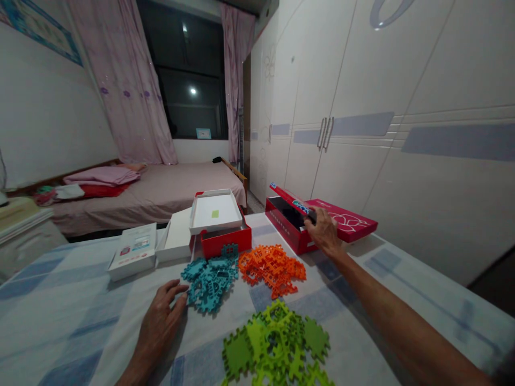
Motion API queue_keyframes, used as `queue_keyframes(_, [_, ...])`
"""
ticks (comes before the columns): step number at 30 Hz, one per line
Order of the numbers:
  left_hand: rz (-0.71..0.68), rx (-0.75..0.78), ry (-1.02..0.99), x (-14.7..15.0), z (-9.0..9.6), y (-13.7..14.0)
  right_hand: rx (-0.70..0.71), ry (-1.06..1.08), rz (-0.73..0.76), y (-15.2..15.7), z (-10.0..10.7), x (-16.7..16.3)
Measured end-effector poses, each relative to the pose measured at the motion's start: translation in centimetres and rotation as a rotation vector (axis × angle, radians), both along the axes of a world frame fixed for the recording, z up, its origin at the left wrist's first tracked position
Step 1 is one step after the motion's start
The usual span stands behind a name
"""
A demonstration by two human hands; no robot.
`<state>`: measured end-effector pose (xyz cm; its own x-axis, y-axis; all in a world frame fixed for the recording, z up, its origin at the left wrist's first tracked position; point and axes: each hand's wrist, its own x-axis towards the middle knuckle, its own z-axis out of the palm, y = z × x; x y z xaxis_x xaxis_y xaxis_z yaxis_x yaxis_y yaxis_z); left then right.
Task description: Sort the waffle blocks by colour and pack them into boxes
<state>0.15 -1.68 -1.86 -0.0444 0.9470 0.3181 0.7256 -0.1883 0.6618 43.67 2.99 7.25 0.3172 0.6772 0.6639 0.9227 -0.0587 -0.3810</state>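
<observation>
My right hand [323,228] grips the near end of a thin red box [295,200] with a blue-and-white logo. That thin box lies tilted over an open dark-red box [286,228], whose inside looks dark. My left hand [166,308] rests on the cloth, fingers loosely bent and apart, its fingertips beside a heap of teal interlocking plastic pieces [212,281]. To the right of that heap lies a pile of orange interlocking pieces [271,267]. Closer to me is a pile of green interlocking pieces [277,343].
A magenta lid [354,220] leans behind the dark-red box. On the left stand a white printed box [134,249], a plain white box [176,236], and a white tray [216,210] atop a red box [227,242]. Beyond the checked tablecloth [100,316] are a bed [185,185] and wardrobe [322,80].
</observation>
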Motion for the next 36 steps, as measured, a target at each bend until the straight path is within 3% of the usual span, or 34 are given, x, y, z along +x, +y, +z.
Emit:
queue_keyframes(3, [0.014, -0.002, 0.002, 0.1, -0.1, -0.1, -0.150, -0.067, 0.102, -0.7, -0.6, 0.1])
queue_keyframes(6, [0.013, -0.017, -0.006, 0.1, -0.2, -0.1, -0.247, -0.130, 0.111, -1.2, -0.3, -0.3])
queue_keyframes(15, [0.010, -0.005, -0.007, 0.1, -0.1, 0.0, -0.444, -0.271, -0.192, -0.2, 1.2, -3.4])
queue_keyframes(27, [0.002, 0.033, 0.013, -0.2, -0.6, 0.1, -0.494, -0.334, -0.228, -1.1, 1.8, -5.9])
queue_keyframes(31, [0.018, 0.035, 0.008, 0.2, -0.2, -0.1, -0.575, -0.307, -0.186, -0.8, 3.4, -5.3])
queue_keyframes(36, [0.031, 0.023, 0.007, 0.5, 0.2, -0.2, -0.621, -0.262, -0.146, 3.3, 6.2, -4.6])
